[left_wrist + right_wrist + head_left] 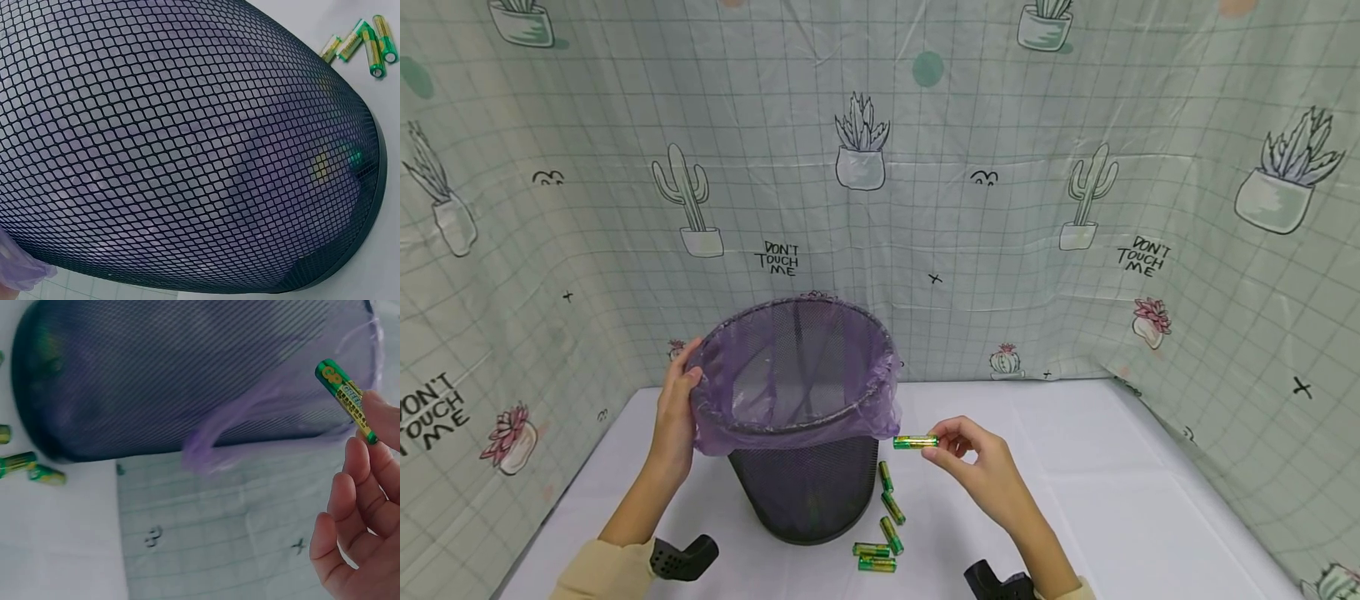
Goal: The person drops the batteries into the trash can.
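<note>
A black mesh wastebasket (808, 492) lined with a purple bag (752, 392) stands on the table, its opening tilted toward me. My left hand (676, 412) grips the bagged rim at its left side, thumb in front. In the left wrist view the mesh wall (187, 144) fills most of the picture, with a blurred green and yellow patch (322, 167) behind it near the base. To the right of the rim, my right hand (973, 462) pinches a green and gold battery (915, 442) by one end. The right wrist view shows this battery (344, 397) between thumb and fingers.
Several more green batteries (891, 535) lie on the white table (1075, 467) beside the wastebasket's base, at its right and front. A grid-patterned curtain (940, 217) with cactus drawings hangs behind and along both sides.
</note>
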The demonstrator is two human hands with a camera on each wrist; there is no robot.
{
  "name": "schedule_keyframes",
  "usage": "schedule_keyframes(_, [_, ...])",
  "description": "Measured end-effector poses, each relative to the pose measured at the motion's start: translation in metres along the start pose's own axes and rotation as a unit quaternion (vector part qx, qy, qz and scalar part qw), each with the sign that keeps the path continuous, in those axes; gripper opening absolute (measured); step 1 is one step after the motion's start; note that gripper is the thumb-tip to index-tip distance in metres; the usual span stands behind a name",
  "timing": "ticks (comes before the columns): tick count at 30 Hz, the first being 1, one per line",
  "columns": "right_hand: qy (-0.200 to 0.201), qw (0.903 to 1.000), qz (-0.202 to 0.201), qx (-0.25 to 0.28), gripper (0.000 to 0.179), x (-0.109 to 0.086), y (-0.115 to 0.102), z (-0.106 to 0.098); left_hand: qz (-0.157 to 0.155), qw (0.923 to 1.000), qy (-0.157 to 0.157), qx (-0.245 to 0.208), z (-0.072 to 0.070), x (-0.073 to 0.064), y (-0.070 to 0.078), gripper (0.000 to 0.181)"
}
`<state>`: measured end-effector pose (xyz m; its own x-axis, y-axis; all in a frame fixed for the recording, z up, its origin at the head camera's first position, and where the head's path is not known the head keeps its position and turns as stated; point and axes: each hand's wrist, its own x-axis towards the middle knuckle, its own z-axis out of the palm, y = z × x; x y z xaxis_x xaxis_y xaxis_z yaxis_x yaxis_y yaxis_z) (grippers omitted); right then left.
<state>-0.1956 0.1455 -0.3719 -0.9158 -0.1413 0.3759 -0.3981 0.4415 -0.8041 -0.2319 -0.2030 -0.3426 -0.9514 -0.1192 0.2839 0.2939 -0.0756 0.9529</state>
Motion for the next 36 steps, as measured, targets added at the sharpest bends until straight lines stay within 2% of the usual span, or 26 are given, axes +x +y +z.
schedule_keyframes(3, [0.007,0.9993,-0.035,-0.007,0.014,0.005,-0.011,-0.004,0.0,1.0,0.001,0.0,0.0,0.0,0.0,0.048])
schedule_keyframes(13, [0.007,0.9944,-0.105,0.01,0.012,0.023,-0.051,-0.007,-0.005,1.0,0.002,0.004,0.0,0.001,0.0,0.049])
schedule_keyframes(23, [0.0,0.9864,-0.159,0.041,0.013,0.035,-0.078,0.007,-0.004,1.0,0.002,0.007,0.0,0.001,0.0,0.051])
schedule_keyframes(29, [-0.002,0.9805,-0.193,0.035,0.015,0.04,-0.092,0.02,-0.002,1.0,0.002,0.004,0.001,0.001,0.0,0.05])
schedule_keyframes(36, [-0.017,0.9778,-0.207,0.026,0.017,0.043,-0.099,0.039,-0.001,1.0,0.005,0.004,0.0,0.002,0.0,0.049])
